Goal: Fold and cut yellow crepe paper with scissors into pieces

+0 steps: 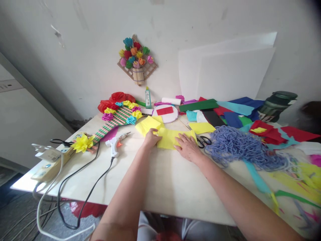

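Observation:
My left hand (150, 139) pinches the left edge of a folded yellow tissue paper sheet (168, 137) lying on the pale table (163, 180). My right hand (187, 146) rests flat on the right part of the same sheet, fingers spread and pressing it down. More yellow sheets (148, 125) lie just behind my left hand, and another yellow piece (201, 127) lies behind my right hand. Black-handled scissors (203, 141) lie right beside my right hand.
A white glue gun (115, 143) with a black cord lies left of my hands. A striped paddle with paper flowers (117, 117) and a power strip (54, 162) sit at the left. Blue yarn (233, 145), coloured paper sheets (225, 112) and a dark jar (277, 105) fill the right.

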The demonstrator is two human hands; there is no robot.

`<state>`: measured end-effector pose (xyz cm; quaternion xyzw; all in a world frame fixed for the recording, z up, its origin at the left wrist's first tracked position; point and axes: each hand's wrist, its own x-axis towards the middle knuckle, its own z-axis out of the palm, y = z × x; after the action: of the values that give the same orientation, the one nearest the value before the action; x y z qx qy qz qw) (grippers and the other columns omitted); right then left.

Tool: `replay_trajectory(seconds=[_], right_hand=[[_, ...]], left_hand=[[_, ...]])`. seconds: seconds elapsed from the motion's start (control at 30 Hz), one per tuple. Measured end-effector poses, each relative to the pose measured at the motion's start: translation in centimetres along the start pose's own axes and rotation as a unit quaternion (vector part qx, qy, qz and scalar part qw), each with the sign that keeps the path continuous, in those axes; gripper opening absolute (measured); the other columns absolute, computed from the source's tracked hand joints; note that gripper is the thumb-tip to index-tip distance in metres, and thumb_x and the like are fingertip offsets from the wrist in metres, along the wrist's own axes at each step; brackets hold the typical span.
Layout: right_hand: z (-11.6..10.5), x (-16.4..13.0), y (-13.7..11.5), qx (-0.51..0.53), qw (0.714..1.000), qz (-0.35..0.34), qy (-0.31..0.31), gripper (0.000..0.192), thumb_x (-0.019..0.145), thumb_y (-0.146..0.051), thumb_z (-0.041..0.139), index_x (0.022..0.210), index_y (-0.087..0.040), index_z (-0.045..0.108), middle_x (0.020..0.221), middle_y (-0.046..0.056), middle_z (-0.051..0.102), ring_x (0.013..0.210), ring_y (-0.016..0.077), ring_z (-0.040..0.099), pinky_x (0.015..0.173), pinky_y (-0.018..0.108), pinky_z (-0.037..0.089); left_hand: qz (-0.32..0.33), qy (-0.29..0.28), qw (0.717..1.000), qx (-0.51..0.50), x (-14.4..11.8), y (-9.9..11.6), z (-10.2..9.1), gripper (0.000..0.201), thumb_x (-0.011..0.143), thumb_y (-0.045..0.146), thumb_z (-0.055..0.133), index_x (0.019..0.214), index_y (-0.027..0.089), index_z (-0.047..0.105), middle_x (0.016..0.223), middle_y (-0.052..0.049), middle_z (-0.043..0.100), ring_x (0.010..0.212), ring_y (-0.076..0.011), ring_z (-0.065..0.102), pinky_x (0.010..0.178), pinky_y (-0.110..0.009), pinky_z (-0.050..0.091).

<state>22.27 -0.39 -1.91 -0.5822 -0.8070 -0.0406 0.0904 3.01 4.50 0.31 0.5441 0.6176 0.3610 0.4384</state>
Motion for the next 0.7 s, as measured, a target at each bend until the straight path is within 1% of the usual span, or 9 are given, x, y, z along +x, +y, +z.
replay_trajectory(seconds=[0.13, 0.27, 0.37, 0.47, 0.57, 0.63, 0.7], right_hand=[[0.4, 0.0, 0.1, 0.011, 1.0, 0.02, -0.009, 0.054, 0.085, -0.047, 0.03, 0.133, -0.022, 0.032, 0.139, 0.008, 0.031, 0.127, 0.03, 0.022, 0.098, 0.056, 0.019], [0.6, 0.1, 0.8, 0.013, 1.0, 0.017, -0.013, 0.059, 0.083, -0.054, 0.027, 0.134, -0.023, 0.028, 0.14, 0.008, 0.03, 0.128, 0.0302, 0.022, 0.096, 0.062, 0.01], [0.6, 0.4, 2.0, -0.008, 1.0, 0.018, 0.001, 0.059, 0.083, -0.055, 0.025, 0.132, -0.024, 0.032, 0.139, 0.007, 0.031, 0.127, 0.0301, 0.023, 0.096, 0.064, 0.001], [0.5, 0.8, 3.8, -0.043, 0.998, 0.051, 0.008, 0.05, 0.086, -0.049, 0.025, 0.127, -0.025, 0.042, 0.138, 0.004, 0.034, 0.128, 0.0302, 0.022, 0.097, 0.063, -0.006], [0.3, 1.1, 5.8, -0.062, 0.994, 0.092, 0.003, 0.043, 0.087, -0.037, 0.025, 0.124, -0.027, 0.045, 0.138, 0.001, 0.035, 0.127, 0.0295, 0.024, 0.097, 0.064, -0.005], [0.0, 1.1, 6.8, -0.069, 0.991, 0.114, -0.004, 0.043, 0.086, -0.034, 0.027, 0.124, -0.026, 0.045, 0.137, 0.002, 0.035, 0.126, 0.0297, 0.025, 0.097, 0.064, -0.002], [-0.6, 0.9, 7.4, -0.068, 0.988, 0.141, -0.008, 0.043, 0.085, -0.032, 0.029, 0.125, -0.025, 0.045, 0.137, 0.003, 0.035, 0.126, 0.0302, 0.026, 0.097, 0.064, 0.001]], left_hand=[[-0.028, -0.007, 0.999, -0.025, 0.4, 0.0, 0.0, 0.048, 0.061, 0.017, 0.067, 0.103, 0.017, 0.044, 0.054, 0.006, 0.047, 0.046, -0.0091, 0.05, 0.048, -0.021, 0.042], [-0.019, 0.007, 1.0, -0.003, 0.6, -0.3, 0.1, 0.045, 0.059, 0.019, 0.068, 0.097, 0.017, 0.044, 0.059, 0.004, 0.05, 0.048, -0.0104, 0.052, 0.047, -0.022, 0.043], [0.001, 0.025, 0.999, 0.019, 0.7, -0.7, 0.3, 0.043, 0.059, 0.021, 0.068, 0.094, 0.018, 0.043, 0.061, 0.004, 0.051, 0.047, -0.0095, 0.051, 0.046, -0.021, 0.041], [0.013, 0.039, 0.999, 0.034, 0.7, -0.9, 0.4, 0.043, 0.059, 0.021, 0.068, 0.093, 0.017, 0.042, 0.062, 0.003, 0.052, 0.047, -0.009, 0.05, 0.045, -0.02, 0.04], [0.021, 0.047, 0.998, 0.043, 0.6, -1.0, 0.5, 0.043, 0.06, 0.021, 0.068, 0.094, 0.017, 0.042, 0.062, 0.003, 0.053, 0.048, -0.0092, 0.051, 0.046, -0.019, 0.04], [0.024, 0.049, 0.997, 0.045, 0.5, -1.0, 0.5, 0.042, 0.06, 0.022, 0.067, 0.095, 0.018, 0.042, 0.063, 0.002, 0.054, 0.049, -0.0095, 0.052, 0.047, -0.019, 0.04], [0.023, 0.05, 0.997, 0.046, 0.6, -1.1, 0.5, 0.042, 0.061, 0.022, 0.067, 0.095, 0.018, 0.043, 0.064, 0.002, 0.055, 0.05, -0.0099, 0.052, 0.047, -0.02, 0.04]])
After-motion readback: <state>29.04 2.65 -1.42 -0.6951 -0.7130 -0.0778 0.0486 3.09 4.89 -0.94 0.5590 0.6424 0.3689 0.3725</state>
